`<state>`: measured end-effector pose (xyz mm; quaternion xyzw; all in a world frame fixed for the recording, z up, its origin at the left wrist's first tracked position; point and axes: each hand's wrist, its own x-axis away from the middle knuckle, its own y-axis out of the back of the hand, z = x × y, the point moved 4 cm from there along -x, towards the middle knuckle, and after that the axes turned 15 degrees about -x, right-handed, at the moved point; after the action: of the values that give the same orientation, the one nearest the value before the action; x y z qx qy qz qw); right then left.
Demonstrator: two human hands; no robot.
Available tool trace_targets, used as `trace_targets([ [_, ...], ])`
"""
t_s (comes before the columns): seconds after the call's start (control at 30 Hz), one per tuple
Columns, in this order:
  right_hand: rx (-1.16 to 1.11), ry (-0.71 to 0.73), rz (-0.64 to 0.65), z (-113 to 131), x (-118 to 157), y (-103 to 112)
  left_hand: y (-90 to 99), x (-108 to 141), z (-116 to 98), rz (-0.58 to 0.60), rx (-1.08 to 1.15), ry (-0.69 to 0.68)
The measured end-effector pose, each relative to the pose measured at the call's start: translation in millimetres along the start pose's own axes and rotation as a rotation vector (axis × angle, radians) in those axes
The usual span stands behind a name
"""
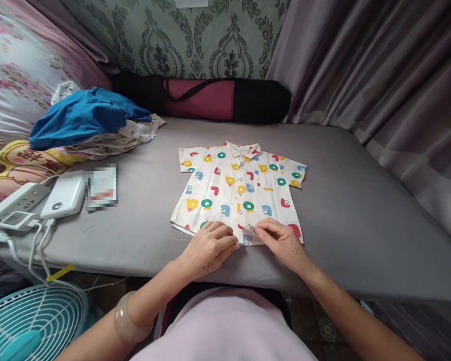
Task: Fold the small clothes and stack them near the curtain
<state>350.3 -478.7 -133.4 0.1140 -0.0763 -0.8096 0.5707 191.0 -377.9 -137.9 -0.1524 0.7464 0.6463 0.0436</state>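
A child's short-sleeved shirt (231, 188), white with colourful letter-like prints, lies front up with its collar away from me. Buttons run down its middle. My left hand (214, 244) is closed on the bottom hem, just left of the placket, with its fingertips partly hidden. Right of the placket, my right hand (281, 242) pinches the hem's front corner between thumb and finger. That corner is lifted a little and shows its underside. The shirt rests flat on a grey sheet (346, 215).
At the back lies a long black and maroon bag (199, 99). To the left are a clothes pile with a blue garment (86, 115), a white power bank (63, 193), a power strip (20, 205) and a blurred packet (102, 187). A turquoise fan (33, 321) stands below the edge.
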Motion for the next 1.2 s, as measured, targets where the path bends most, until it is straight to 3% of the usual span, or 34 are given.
trace_targets([
  [0.23, 0.344, 0.177, 0.134, 3.5, 17.2, -20.5, 5.5, 10.2, -10.0, 0.03, 0.16, -0.137],
  [0.37, 0.506, 0.223, 0.252, 11.9, 26.9, -27.4, 7.3, 5.0, -4.0, 0.026, 0.201, -0.065],
  [0.5, 0.436, 0.226, 0.412, 23.4, 30.7, -23.5, 6.8, -10.0, 5.6, 0.101, 0.11, -0.026],
  [0.57, 0.361, 0.173, 0.355, 23.0, 27.4, -10.5, 9.3, -19.2, 9.2, 0.2, 0.081, -0.089],
  [0.67, 0.369, 0.085, -0.042, 11.5, 20.7, 26.8, 19.1, -39.1, 17.7, 0.323, 0.114, -0.193],
  [0.73, 0.462, 0.02, -0.318, -1.1, 22.5, 52.7, 27.3, -61.5, 26.2, 0.321, 0.166, -0.233],
  [0.83, 0.598, -0.105, -0.523, -20.9, 31.4, 75.5, 31.8, -111.9, 39.3, 0.248, 0.241, -0.238],
  [0.93, 0.712, -0.204, -0.573, -32.8, 39.2, 78.6, 19.9, -175.0, 46.1, 0.219, 0.322, -0.185],
  [1.07, 0.817, -0.27, -0.578, -35.2, 40.4, 70.8, -12.5, -255.7, 42.2, 0.223, 0.368, -0.038],
  [1.2, 0.807, -0.26, -0.611, -34.6, 38.4, 67.8, -49.2, -311.9, 27.8, 0.257, 0.25, 0.091],
])
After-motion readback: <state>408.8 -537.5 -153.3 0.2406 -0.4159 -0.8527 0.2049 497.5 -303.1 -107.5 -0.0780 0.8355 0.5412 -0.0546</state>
